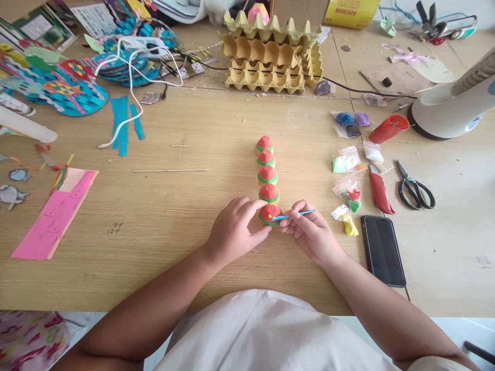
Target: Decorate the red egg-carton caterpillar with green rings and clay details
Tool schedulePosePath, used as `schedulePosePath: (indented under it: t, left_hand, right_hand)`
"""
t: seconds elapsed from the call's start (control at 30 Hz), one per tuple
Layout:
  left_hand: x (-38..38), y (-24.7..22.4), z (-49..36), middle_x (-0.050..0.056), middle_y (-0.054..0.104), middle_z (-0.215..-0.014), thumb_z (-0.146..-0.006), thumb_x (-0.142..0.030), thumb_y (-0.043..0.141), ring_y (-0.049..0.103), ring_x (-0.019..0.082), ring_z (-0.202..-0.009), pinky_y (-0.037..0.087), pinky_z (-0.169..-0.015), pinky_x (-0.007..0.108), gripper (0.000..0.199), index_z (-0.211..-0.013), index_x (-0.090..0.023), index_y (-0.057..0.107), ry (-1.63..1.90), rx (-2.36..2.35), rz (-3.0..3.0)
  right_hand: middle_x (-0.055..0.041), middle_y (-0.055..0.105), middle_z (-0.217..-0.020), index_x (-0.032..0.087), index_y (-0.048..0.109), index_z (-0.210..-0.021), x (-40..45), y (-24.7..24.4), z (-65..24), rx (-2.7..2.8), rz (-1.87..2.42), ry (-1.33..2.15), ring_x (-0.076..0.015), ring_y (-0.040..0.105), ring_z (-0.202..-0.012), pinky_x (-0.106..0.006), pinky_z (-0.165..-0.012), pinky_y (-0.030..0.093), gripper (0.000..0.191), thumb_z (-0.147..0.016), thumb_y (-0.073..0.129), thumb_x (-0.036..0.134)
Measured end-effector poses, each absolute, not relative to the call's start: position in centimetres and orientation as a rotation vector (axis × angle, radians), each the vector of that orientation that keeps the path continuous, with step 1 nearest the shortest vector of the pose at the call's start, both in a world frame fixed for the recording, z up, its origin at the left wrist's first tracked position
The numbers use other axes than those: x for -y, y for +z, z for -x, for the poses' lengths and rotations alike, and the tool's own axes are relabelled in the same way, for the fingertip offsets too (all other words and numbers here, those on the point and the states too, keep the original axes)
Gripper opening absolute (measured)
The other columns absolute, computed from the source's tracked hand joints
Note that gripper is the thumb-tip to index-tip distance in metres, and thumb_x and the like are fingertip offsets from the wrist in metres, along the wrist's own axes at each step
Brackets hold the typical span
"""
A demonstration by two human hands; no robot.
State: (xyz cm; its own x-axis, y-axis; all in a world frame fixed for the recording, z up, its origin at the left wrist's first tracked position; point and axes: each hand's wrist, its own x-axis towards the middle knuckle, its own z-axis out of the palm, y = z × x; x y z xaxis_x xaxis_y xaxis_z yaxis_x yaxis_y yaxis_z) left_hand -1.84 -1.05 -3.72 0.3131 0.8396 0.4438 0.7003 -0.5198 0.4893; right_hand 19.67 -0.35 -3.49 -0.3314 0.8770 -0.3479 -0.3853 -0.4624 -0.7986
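Observation:
A row of several red domed pieces with green bands [267, 173] runs up the middle of the wooden table, made like an egg-carton strip. On the nearest dome [270, 212] there is a small yellow spot. My left hand [237, 226] holds this near end of the strip, thumb and index finger on either side of the nearest dome. In my right hand [307, 229] a thin blue tool [293, 215] is pinched, its flat tip at the nearest dome beside the yellow spot.
On the right lie clay bags [347, 188], a red cutter [381, 190], scissors [413, 189], a phone [383, 251] and a red cup [389, 129]. Egg cartons [266, 51] stand at the back. Pink card [58, 214], thin sticks [170, 170] and a white cable [131, 93] lie left.

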Motion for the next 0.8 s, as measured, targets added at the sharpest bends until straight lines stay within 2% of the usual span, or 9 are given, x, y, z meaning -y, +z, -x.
schedulePosePath:
  t: [0.8]
  left_hand:
    - [1.08, -3.66, 1.83, 0.002, 0.064, -0.086, -0.091, -0.024, 0.071, 0.062, 0.02, -0.078, 0.05, -0.071, 0.033, 0.033, -0.122, -0.021, 0.06, 0.978, -1.425, -2.369]
  right_hand:
    - [0.0007, 0.079, -0.081, 0.025, 0.059, -0.087, 0.34, -3.56, -19.74, 0.732, 0.99, 1.929, -0.0147, 0.073, -0.076, -0.028, -0.076, 0.057, 0.035, -0.083, 0.087, 0.046]
